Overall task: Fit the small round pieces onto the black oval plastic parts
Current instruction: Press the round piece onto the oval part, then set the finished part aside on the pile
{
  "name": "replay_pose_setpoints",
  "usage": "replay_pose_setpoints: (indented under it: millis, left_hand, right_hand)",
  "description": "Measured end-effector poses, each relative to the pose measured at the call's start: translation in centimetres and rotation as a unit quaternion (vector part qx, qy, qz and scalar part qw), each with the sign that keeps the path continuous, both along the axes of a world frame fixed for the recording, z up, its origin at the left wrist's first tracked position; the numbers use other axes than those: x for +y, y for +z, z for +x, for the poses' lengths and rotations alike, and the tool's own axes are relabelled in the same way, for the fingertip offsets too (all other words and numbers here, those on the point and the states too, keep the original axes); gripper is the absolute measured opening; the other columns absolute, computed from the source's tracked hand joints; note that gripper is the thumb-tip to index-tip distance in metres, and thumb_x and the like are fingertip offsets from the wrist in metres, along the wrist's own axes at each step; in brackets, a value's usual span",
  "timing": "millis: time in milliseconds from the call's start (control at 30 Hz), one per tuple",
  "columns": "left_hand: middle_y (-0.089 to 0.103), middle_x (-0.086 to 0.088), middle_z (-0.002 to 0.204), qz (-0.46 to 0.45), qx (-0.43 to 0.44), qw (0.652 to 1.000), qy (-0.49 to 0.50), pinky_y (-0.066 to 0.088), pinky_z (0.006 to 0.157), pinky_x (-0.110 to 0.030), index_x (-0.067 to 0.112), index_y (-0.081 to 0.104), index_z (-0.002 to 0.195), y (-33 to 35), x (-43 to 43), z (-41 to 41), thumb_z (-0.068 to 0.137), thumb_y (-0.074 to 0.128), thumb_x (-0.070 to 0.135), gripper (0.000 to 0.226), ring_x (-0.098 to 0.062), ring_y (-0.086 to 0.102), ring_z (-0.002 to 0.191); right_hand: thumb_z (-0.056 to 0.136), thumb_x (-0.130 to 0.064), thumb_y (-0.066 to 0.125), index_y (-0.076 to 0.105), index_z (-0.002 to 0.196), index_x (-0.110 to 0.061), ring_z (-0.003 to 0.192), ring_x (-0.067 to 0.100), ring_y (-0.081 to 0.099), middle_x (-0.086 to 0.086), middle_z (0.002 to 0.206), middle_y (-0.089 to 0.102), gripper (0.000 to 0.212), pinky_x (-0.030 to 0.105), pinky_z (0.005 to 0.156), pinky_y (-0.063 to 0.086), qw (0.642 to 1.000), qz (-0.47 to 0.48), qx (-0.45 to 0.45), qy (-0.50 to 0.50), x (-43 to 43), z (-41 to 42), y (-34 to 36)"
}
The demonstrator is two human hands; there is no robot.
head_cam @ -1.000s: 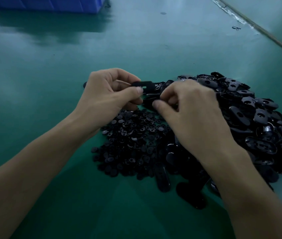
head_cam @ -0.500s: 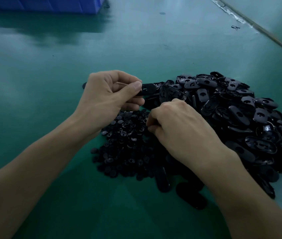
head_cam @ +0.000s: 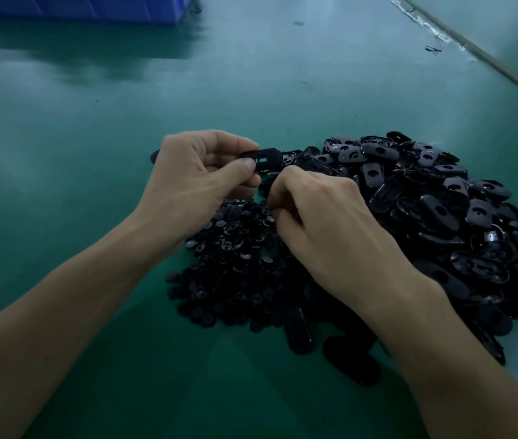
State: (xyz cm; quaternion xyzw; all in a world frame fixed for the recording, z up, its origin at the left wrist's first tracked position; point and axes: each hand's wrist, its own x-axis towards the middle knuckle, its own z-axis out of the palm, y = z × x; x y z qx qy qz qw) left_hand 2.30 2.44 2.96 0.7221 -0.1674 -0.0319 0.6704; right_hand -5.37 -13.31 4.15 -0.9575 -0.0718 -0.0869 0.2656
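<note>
Black oval part (head_cam: 264, 159) pinched in left hand (head_cam: 194, 182), left of pile (head_cam: 441, 210); right hand (head_cam: 324, 223) fingers curled, grasp unclear.

— Where is the bin (head_cam: 77, 7)?
— Upper left of the frame, at the far end of the table (head_cam: 93, 137).
— And the heaps?
— The ovals (head_cam: 441, 217) fill the right of the frame. The rounds (head_cam: 235, 264) lie at centre, touching them on their left. Two loose ovals (head_cam: 297, 331) lie below, lower centre.
— The hands?
— The left hand (head_cam: 197, 182) pinches one oval (head_cam: 264, 158) above the rounds. The right hand (head_cam: 324, 223) sits just right of it, where both heaps meet.
</note>
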Motion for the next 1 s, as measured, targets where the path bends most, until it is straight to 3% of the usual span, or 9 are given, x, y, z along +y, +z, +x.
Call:
replay_pose_setpoints:
  millis: [167,400,600,767,900,1000]
  left_hand:
    - [0.074,0.002,0.074,0.02,-0.019,0.999,0.019,0.056,0.063,-0.02,0.017,0.072,0.089,-0.06,-0.14,0.02,0.089,0.068,-0.001,0.019,-0.011,0.072,0.072]
    - [0.075,0.001,0.074,0.047,-0.033,0.998,0.034,0.059,0.066,-0.024,0.019,0.073,0.092,-0.23,-0.12,0.04,0.09,0.069,0.003,0.017,-0.016,0.074,0.072]
    - [0.073,0.002,0.077,0.044,-0.042,0.998,0.022,0.057,0.068,-0.022,0.02,0.071,0.097,-0.33,-0.11,0.05,0.09,0.067,-0.002,0.024,-0.015,0.074,0.073]
    - [0.073,0.002,0.073,0.039,-0.035,0.998,0.032,0.058,0.066,-0.021,0.018,0.071,0.091,-0.31,-0.07,-0.01,0.088,0.069,-0.003,0.021,-0.017,0.074,0.072]
    - [0.074,0.004,0.071,0.056,-0.038,0.997,0.027,0.057,0.066,-0.02,0.02,0.072,0.087,-0.19,-0.22,-0.23,0.085,0.072,-0.003,0.024,-0.012,0.073,0.067]
    - [0.076,0.001,0.074,0.061,-0.044,0.997,0.012,0.059,0.069,-0.023,0.022,0.072,0.085,0.03,-0.46,-0.57,0.084,0.073,-0.004,0.025,-0.011,0.072,0.067]
  right_hand:
    - [0.1,-0.017,0.054,0.067,0.117,-0.022,0.095,0.023,0.062,-0.002,0.105,0.064,0.022,0.042,0.082,0.053,1.0,-0.004,0.021,0.01,-0.07,-0.04,-0.2]
    - [0.102,-0.014,0.049,0.06,0.104,-0.021,0.077,0.019,0.06,-0.003,0.089,0.064,0.014,0.042,0.069,0.052,1.0,0.021,0.011,0.007,-0.3,0.02,-0.5]
    - [0.1,-0.018,0.057,0.071,0.109,-0.023,0.089,0.015,0.063,-0.004,0.099,0.067,0.017,0.037,0.078,0.054,0.999,0.043,-0.013,-0.018,-0.6,0.12,-0.54]
    - [0.099,-0.018,0.06,0.072,0.107,-0.022,0.085,0.016,0.066,-0.002,0.093,0.071,0.015,0.039,0.072,0.057,0.995,0.097,-0.03,-0.022,-0.69,0.13,-0.6]
    - [0.093,-0.018,0.07,0.079,0.101,-0.022,0.089,0.011,0.066,-0.004,0.098,0.071,0.012,0.034,0.076,0.055,0.99,0.103,-0.095,-0.01,-0.57,0.19,-0.53]
    - [0.09,-0.018,0.073,0.08,0.099,-0.023,0.085,0.01,0.062,-0.002,0.094,0.067,0.012,0.02,0.075,0.049,0.982,0.12,-0.145,-0.034,-0.72,0.27,-0.55]
